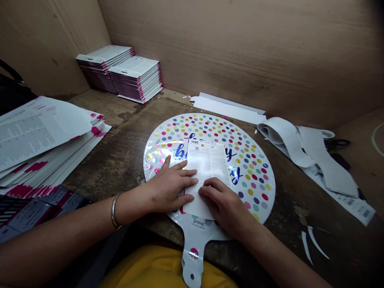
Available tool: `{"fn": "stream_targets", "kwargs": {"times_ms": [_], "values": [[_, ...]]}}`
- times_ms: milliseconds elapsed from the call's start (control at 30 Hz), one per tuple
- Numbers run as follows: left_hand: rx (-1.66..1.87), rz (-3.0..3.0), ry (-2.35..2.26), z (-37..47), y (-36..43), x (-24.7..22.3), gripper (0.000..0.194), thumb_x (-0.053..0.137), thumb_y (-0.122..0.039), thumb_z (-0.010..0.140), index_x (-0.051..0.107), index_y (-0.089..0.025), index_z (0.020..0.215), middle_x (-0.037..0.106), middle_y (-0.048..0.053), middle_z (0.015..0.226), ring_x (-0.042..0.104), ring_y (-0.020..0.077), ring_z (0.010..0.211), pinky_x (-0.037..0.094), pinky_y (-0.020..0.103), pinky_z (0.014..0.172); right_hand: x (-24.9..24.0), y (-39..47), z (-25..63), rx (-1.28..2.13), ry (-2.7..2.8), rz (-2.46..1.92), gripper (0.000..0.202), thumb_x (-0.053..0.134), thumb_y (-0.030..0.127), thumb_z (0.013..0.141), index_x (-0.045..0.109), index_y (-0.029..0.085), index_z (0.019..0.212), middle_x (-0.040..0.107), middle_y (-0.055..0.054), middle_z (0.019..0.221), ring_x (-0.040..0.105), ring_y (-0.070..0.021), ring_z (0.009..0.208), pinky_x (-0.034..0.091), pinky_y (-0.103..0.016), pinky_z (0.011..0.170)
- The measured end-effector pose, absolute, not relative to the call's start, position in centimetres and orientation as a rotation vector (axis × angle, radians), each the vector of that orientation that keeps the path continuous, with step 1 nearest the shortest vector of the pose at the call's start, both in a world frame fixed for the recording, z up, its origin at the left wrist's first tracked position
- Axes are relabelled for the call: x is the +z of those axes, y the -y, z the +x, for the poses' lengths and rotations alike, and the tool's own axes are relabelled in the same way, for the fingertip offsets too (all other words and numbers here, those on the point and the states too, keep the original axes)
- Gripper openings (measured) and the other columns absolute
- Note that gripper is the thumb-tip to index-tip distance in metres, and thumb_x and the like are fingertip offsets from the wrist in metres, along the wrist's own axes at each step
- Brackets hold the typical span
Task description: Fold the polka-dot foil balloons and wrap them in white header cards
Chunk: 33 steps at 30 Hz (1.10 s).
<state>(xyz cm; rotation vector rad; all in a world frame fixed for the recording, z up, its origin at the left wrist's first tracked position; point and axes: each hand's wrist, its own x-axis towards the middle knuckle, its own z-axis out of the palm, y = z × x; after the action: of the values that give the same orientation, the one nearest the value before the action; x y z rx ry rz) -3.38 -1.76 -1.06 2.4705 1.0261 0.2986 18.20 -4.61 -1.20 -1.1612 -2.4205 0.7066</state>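
Observation:
A round foil balloon (255, 172) with coloured dots and blue lettering lies flat, its tail pointing toward me. On its middle rests a white printed sheet (207, 160) with a barcode at the top. My left hand (171, 186) lies with spread fingers over the sheet's left edge and the balloon. My right hand (222, 204) is on the sheet's lower right part, its fingers curled and pressed together at the surface; whatever they may hold is hidden.
Folded cards stand in two stacks (135, 78) at the back left. A large fanned pile (45, 144) lies at the left. White strips (228, 110) lie behind the balloon, a label roll (315, 156) and scissors (312, 244) at the right.

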Motion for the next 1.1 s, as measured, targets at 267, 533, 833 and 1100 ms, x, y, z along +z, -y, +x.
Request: {"fn": "stream_targets", "kwargs": {"times_ms": [267,533,833,1100], "values": [[0.295,2.512,-0.946,-3.6,1.4,-1.2,0.045,0.057,-0.035,0.083,0.050,-0.028,0.127,0.047,0.005,0.138,0.029,0.0374,0.132,0.003,0.073,0.099,0.4,3.5,19.6,0.698,2.430,-1.220,0.013,0.045,0.014,0.088,0.056,0.021,0.092,0.057,-0.005,0.095,0.056,-0.0151,0.085,0.046,-0.028,0.073],[0.282,2.521,-0.894,-3.9,0.9,-1.3,0.044,0.058,-0.035,0.083,0.049,-0.031,0.126,0.047,0.003,0.138,0.029,0.0365,0.133,0.002,0.074,0.098,0.2,1.6,17.9,0.724,2.644,-1.104,0.013,0.046,0.017,0.089,0.058,0.019,0.083,0.058,-0.003,0.089,0.055,-0.0133,0.078,0.044,-0.026,0.069],[0.309,2.522,-0.895,-3.8,0.9,-1.2,0.039,0.059,-0.032,0.082,0.054,-0.030,0.121,0.051,0.003,0.135,0.032,0.0368,0.131,0.003,0.073,0.099,0.1,1.4,16.7,0.545,2.809,-0.975,0.014,0.045,0.013,0.084,0.057,0.016,0.090,0.057,-0.008,0.088,0.054,-0.0182,0.079,0.046,-0.031,0.069],[0.340,2.506,-0.881,-4.1,0.9,-1.5,0.045,0.059,-0.033,0.082,0.051,-0.028,0.126,0.049,0.006,0.136,0.030,0.0359,0.132,0.003,0.071,0.100,2.1,2.6,22.0,1.155,2.316,-1.338,0.014,0.039,0.027,0.092,0.052,0.021,0.090,0.057,-0.002,0.079,0.054,-0.0123,0.062,0.049,-0.026,0.057]]}}
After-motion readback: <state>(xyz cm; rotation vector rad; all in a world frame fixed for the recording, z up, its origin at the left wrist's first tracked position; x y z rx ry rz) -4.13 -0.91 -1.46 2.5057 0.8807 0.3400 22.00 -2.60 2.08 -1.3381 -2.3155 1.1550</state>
